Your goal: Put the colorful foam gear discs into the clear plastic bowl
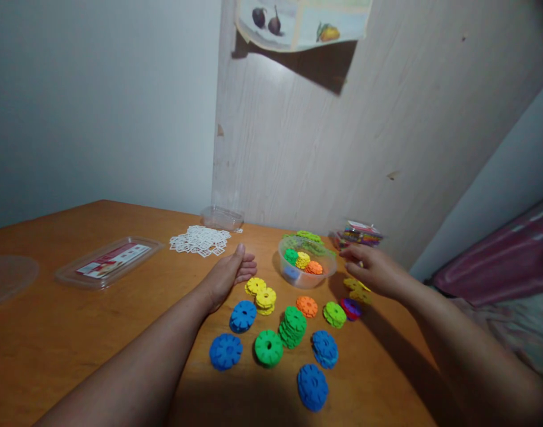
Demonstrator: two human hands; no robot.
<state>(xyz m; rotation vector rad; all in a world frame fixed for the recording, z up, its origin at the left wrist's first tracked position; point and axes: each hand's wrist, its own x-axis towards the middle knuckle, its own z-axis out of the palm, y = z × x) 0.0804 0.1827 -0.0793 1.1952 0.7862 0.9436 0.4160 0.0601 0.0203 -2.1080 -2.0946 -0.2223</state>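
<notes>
My left hand (229,274) rests on its edge on the table, open, fingers stretched out and holding nothing. Just right of it are stacked yellow notched discs (265,298). My right hand (371,267) is held in the air beside a clear plastic bowl (307,279), fingers apart and nothing visible in them. Inside the bowl lie green, yellow and orange discs (314,268). Nearer to me stand stacks of blue discs (225,351) and green discs (293,326). An orange disc (307,306), lime discs (334,314) and a purple-and-red pile (351,309) lie between the hands.
White lattice pieces (200,240) are heaped at the back left, before a clear container (222,218). A clear lid with a label (108,264) lies further left. Lime pieces (310,237) are behind the bowl; a packet (360,232) stands at the back right by the wall.
</notes>
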